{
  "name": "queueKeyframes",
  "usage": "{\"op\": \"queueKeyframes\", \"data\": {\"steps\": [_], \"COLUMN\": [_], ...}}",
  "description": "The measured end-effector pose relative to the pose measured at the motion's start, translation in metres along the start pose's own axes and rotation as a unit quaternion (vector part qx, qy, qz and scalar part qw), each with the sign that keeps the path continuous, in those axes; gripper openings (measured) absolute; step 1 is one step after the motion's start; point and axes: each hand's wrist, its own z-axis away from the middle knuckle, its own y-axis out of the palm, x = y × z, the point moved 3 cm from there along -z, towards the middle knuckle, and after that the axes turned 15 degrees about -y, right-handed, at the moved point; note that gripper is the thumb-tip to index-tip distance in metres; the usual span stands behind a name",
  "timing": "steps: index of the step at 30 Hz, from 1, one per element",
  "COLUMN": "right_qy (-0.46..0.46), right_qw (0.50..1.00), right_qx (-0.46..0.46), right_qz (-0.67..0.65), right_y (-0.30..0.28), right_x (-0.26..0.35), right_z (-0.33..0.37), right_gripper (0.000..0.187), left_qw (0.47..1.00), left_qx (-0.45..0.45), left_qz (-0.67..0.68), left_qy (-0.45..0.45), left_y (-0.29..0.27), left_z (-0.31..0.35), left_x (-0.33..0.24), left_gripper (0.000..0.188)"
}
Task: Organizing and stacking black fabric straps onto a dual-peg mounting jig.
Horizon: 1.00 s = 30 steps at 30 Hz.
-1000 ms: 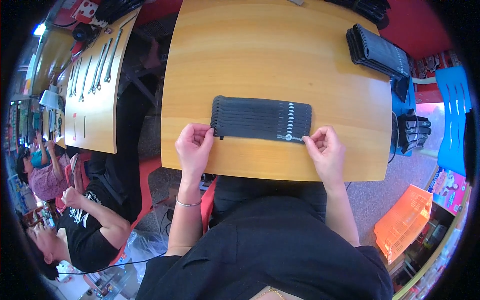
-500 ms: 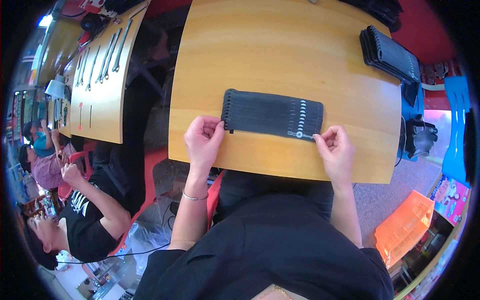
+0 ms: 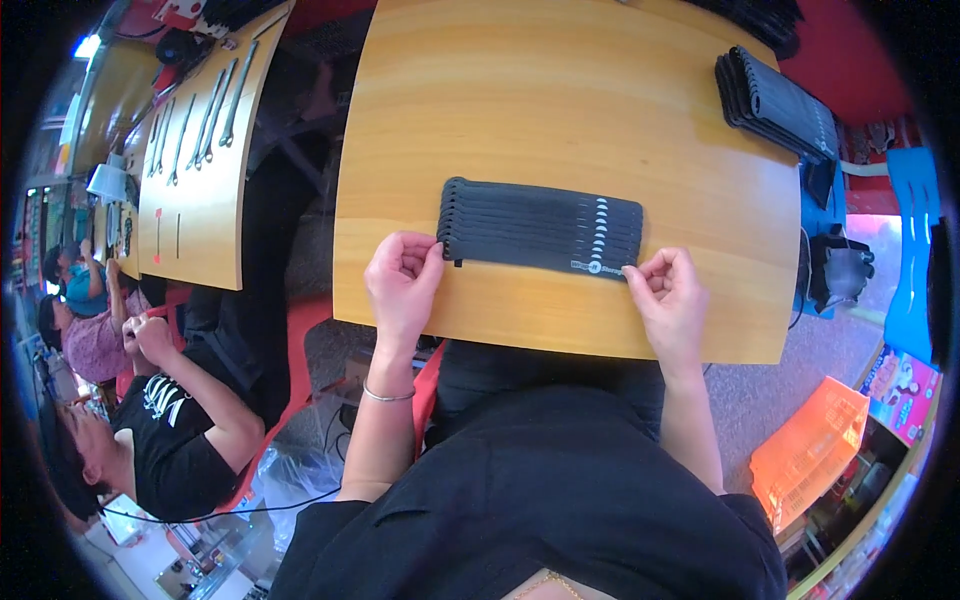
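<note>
A row of black storage straps (image 3: 520,222) lies overlapped on the wooden table in front of me. Each strap has a looped end at the left and a pale mark near the right. My left hand (image 3: 403,285) pinches the looped near-left corner between thumb and forefinger. At the near-right corner, my right hand (image 3: 670,293) pinches the plain end of the nearest strap, beside its white printing. The fingertips hide both gripped ends. A small black tab (image 3: 458,263) sticks out below the row by my left fingers.
Stacked bundles of black straps (image 3: 775,100) lie at the table's far right corner. An orange basket (image 3: 810,455) stands low on the right, near a blue plastic chair (image 3: 910,250). At left, a co-worker (image 3: 190,430) sits by another table (image 3: 215,210) with loose straps.
Both my hands keep their pinch on the strap ends, with hardly any movement. The view has shifted slightly. The co-worker's hands at left have come into view close together.
</note>
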Motion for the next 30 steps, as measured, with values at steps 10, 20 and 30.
{"op": "queueKeyframes", "data": {"steps": [10,20,30], "right_qy": [0.01,0.004,-0.005], "right_qw": [1.0,1.0,1.0], "right_qx": [-0.002,0.001,-0.001], "right_qz": [-0.012,-0.003,0.0], "right_y": [-0.0032,-0.0056,-0.0055], "right_x": [-0.0033,-0.0014,-0.0016], "right_z": [0.0006,0.0009,-0.0006], "right_gripper": [0.022,0.021,0.021], "left_qw": [1.0,1.0,1.0], "left_qx": [0.003,-0.003,-0.006], "left_qz": [-0.003,-0.007,-0.008], "left_qy": [0.002,0.009,0.011], "left_y": [0.0024,0.0038,0.0041], "left_z": [0.0018,0.0039,0.0032], "left_x": [-0.0037,-0.0049,-0.0048], "left_gripper": [0.005,0.006,0.006]}}
